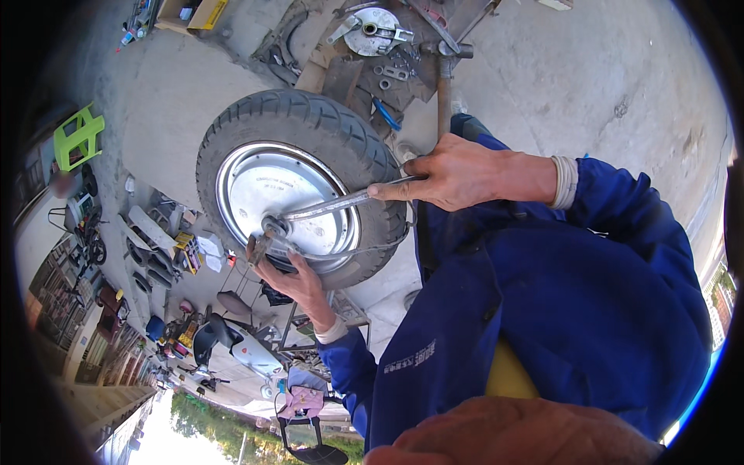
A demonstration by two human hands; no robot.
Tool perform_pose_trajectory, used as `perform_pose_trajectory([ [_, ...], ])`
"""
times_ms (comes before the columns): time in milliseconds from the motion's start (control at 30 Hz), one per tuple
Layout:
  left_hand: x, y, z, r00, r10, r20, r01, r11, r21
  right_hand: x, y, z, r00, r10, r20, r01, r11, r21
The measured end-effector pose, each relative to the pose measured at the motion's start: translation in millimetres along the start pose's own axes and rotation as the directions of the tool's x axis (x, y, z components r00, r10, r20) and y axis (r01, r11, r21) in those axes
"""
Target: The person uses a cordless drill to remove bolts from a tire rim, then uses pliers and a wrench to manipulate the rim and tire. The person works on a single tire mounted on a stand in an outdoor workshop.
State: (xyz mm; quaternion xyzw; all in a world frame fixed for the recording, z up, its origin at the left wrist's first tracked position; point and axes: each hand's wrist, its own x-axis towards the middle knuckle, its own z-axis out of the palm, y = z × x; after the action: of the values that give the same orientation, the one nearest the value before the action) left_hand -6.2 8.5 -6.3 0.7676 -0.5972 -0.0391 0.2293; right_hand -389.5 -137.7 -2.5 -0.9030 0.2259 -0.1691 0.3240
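Note:
A motor wheel with a black treaded tyre (306,116) and a silver metal hub (267,182) lies tilted in front of me. My right hand (469,172) is closed round the handle of a long wrench (329,205), its thumb stretched along the bar. The wrench's far end meets the axle nut (275,226) at the hub's centre. Beside the axle, my left hand (298,285) has its fingers bent round a small part that I cannot make out. A grey cable (349,254) runs from the axle across the hub and over the tyre.
Beyond the wheel lie a brake plate (370,32), a hammer (445,70), a blue-handled tool (386,114) and loose metal parts. To the left are a green plastic stool (78,136) and a white scooter (252,353). A cardboard box (190,14) sits at the far left.

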Motion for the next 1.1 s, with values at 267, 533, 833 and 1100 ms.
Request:
perform_pose_trajectory([
  [267,14.0,-9.1,-6.0,0.997,0.058,0.049,-0.052,0.992,-0.112,-0.6,-26.4,-4.6,0.991,0.133,-0.015,-0.129,0.977,0.172],
  [533,35.9,11.7,-17.0,0.989,0.068,0.135,-0.06,0.996,-0.058,11.7,-38.3,-43.1,0.983,0.163,0.087,-0.168,0.984,0.054],
  [833,0.4,7.4,5.1,0.999,-0.038,0.021,0.039,0.999,-0.026,11.0,-2.7,-14.1,0.997,0.049,-0.057,-0.028,0.943,0.332],
  [1100,27.4,11.9,-2.3,0.995,0.091,0.052,-0.084,0.988,-0.129,1.6,-28.7,19.6,1.0,0.027,-0.012,-0.026,0.995,0.099],
])
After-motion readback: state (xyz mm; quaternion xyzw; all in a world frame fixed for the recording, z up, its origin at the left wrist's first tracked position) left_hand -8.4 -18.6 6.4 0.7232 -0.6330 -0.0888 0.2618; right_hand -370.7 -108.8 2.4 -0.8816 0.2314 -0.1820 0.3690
